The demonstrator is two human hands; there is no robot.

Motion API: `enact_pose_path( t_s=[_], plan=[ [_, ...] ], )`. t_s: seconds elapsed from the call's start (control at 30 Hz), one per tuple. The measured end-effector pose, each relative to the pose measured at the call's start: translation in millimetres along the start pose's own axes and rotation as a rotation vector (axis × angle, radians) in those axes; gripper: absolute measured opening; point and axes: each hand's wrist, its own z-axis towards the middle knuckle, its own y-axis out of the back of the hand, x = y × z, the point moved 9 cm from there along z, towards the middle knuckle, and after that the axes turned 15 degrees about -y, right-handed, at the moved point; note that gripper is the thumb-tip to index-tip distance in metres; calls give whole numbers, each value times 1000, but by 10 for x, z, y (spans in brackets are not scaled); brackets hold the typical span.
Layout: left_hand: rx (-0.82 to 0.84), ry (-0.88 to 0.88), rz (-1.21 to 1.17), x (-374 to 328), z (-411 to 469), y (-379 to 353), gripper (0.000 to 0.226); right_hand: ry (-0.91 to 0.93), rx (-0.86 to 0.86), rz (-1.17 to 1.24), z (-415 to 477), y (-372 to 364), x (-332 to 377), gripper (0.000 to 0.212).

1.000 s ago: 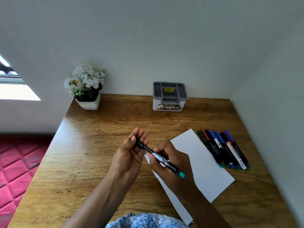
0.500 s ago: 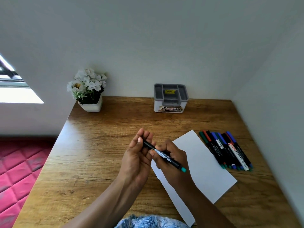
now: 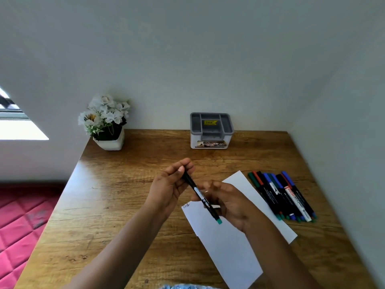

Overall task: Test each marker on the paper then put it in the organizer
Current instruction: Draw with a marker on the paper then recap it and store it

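A black marker (image 3: 200, 195) with a green end cap slants above the white paper (image 3: 229, 247). My left hand (image 3: 168, 184) pinches its upper end between fingertips and thumb. My right hand (image 3: 231, 203) holds the lower barrel, its fingers blurred behind the marker. A small scribble (image 3: 186, 205) marks the paper's near-left corner. Several more markers (image 3: 281, 195), capped in green, red and blue, lie side by side to the right of the paper. The grey and white organizer (image 3: 210, 130) stands at the back by the wall with no marker visible in it.
A white pot of white flowers (image 3: 108, 126) sits at the back left corner of the wooden desk (image 3: 116, 205). A wall runs along the desk's right side. Left of the desk is a red quilted surface (image 3: 20, 222).
Both hands have lifted slightly with the marker, which now tilts more steeply. My left fingers have closed round its upper end, and my right fingers have loosened and spread.
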Motion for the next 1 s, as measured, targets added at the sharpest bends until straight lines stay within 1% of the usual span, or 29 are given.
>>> enact_pose_path(
  t_s=[0.03,0.1,0.17,0.2,0.27,0.3,0.37,0.43,0.5,0.57,0.63,0.7,0.8,0.9,1.0],
  plan=[
    [52,-18,49,-11,42,-59,25,-17,1,-53,41,20,46,24],
    [115,-86,118,-42,174,-150,28,-4,-17,-134,108,75,212,13],
    [84,-161,169,-53,398,-162,40,61,-113,-165,174,198,474,10],
    [40,-184,227,-29,550,-126,45,111,-176,-143,192,272,634,10],
    [-36,-222,387,12,833,-80,47,246,-312,-68,207,423,982,7],
    [-22,-246,456,43,974,-105,50,327,-368,-45,222,488,1171,6],
    [95,-316,596,97,1214,-232,63,489,-464,-26,271,591,1538,5],
    [189,-402,703,123,1372,-361,73,617,-605,-110,345,682,1864,10],
    [207,-442,729,140,1455,-423,76,676,-698,-219,471,699,2107,16],
    [203,-411,734,226,1557,-382,81,693,-753,-339,633,677,2271,18],
    [232,-391,738,321,1633,-319,88,665,-820,-515,805,641,2354,20],
    [248,-396,742,427,1724,-215,92,581,-870,-681,996,631,2348,21],
    [234,-403,771,453,1765,-181,86,465,-878,-869,1239,598,2266,21],
    [224,-437,767,416,1758,-204,84,471,-893,-880,1279,577,2233,21],
    [223,-429,769,409,1741,-222,84,541,-921,-751,1093,594,2163,17]
  ],
)
